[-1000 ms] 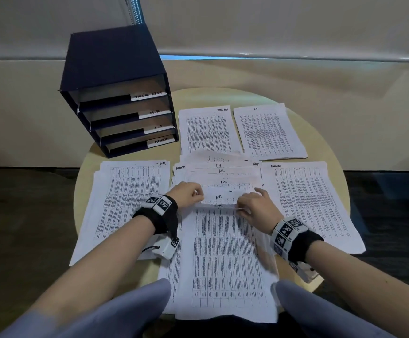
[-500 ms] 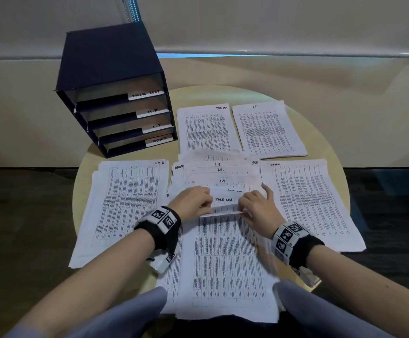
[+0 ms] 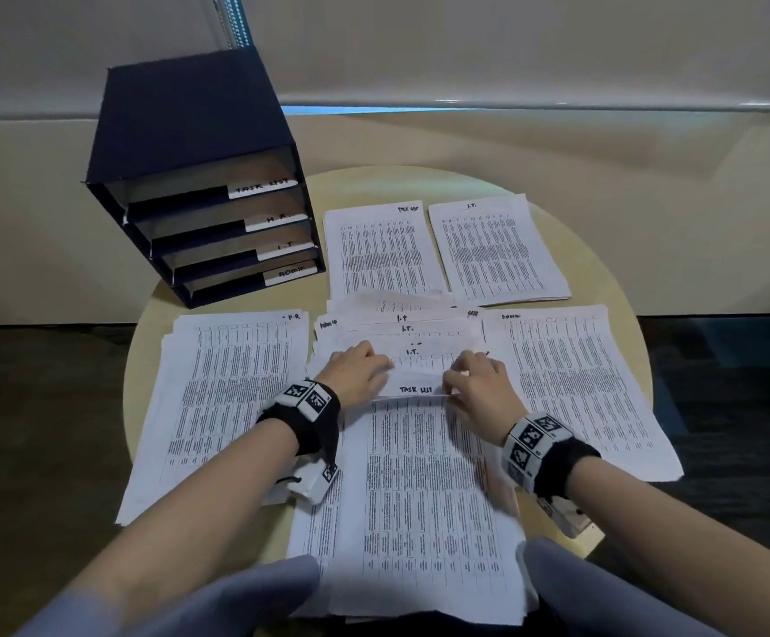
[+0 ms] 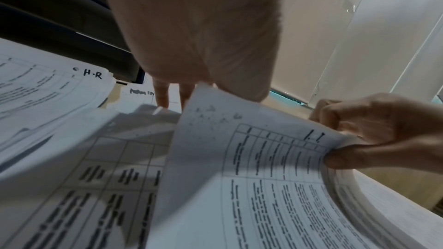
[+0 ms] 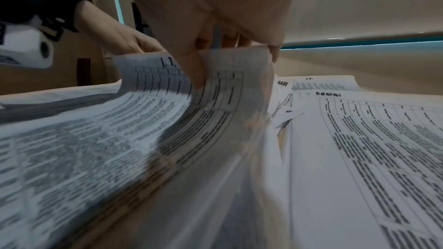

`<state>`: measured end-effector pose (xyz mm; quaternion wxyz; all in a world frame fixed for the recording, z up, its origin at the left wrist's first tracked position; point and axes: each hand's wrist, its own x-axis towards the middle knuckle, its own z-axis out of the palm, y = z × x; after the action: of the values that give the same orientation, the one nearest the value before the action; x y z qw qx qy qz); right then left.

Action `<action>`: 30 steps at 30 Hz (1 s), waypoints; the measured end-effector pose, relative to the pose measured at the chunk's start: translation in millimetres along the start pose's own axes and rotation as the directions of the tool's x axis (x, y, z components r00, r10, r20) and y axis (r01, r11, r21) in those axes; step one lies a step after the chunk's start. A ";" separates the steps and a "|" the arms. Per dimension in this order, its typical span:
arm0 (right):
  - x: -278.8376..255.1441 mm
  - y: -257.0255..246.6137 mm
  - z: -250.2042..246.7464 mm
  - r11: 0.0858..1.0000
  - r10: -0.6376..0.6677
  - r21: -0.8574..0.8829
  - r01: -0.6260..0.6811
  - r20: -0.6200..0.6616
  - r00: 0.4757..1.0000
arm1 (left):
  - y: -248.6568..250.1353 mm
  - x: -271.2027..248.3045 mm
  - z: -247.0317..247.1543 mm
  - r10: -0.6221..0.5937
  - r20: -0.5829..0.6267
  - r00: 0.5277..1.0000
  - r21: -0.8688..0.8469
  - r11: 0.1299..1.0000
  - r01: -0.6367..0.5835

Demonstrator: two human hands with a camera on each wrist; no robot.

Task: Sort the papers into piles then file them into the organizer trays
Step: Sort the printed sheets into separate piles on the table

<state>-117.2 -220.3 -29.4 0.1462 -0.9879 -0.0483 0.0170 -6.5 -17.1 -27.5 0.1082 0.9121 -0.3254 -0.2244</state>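
The unsorted stack point(image 3: 419, 475) lies in front of me on the round table point(image 3: 622, 287), with several sheets fanned out behind it. Both hands hold the upper edge of its top sheet point(image 5: 153, 90), headed I.T., and curl it towards me. My left hand point(image 3: 373, 374) pinches the left part of that edge. My right hand point(image 3: 458, 383) pinches the right part, its thumb point(image 5: 195, 75) on the printed face. A sheet headed TASK LIST point(image 3: 415, 389) shows underneath. Sorted piles: H.R. point(image 3: 226, 406), task list point(image 3: 378, 250), I.T. point(image 3: 498, 250), admin point(image 3: 576, 388).
A dark blue organizer point(image 3: 190, 144) with several labelled trays stands at the table's back left. A cream wall and a window blind run behind the table. Dark floor lies on both sides. Papers cover most of the tabletop.
A second ago an I.T. header showed between the hands. The top edge has since been drawn back towards me and a TASK LIST header shows there. Both hands shifted slightly nearer.
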 end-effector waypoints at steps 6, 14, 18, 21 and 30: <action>24.9 -0.9 2.0 0.988 0.116 0.075 -0.136 0.229 0.967 | -6.6 12.4 3.4 -0.009 -0.128 0.992 -0.003 1.000 0.008; 23.0 -4.6 5.3 0.996 0.031 0.068 -0.051 0.277 0.960 | -5.0 22.8 -7.4 -0.023 -0.191 0.981 0.009 1.000 0.026; 14.6 -4.3 8.5 0.998 -0.029 0.064 0.014 0.244 0.969 | -6.0 17.9 -5.9 0.143 -0.250 0.958 0.107 0.987 -0.119; 11.5 -4.4 9.4 0.997 -0.052 0.060 0.039 0.236 0.970 | -7.7 20.6 -5.6 0.106 -0.105 0.989 0.145 0.985 -0.090; 10.1 -1.5 11.5 0.999 -0.041 0.039 0.033 0.224 0.974 | -2.3 13.1 -8.6 0.184 -0.159 0.970 0.178 0.972 -0.155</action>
<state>-107.8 -214.6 -40.1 0.1575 -0.9759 -0.0826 0.1265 7.9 -23.3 -25.2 0.0799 0.9028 -0.4090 -0.1059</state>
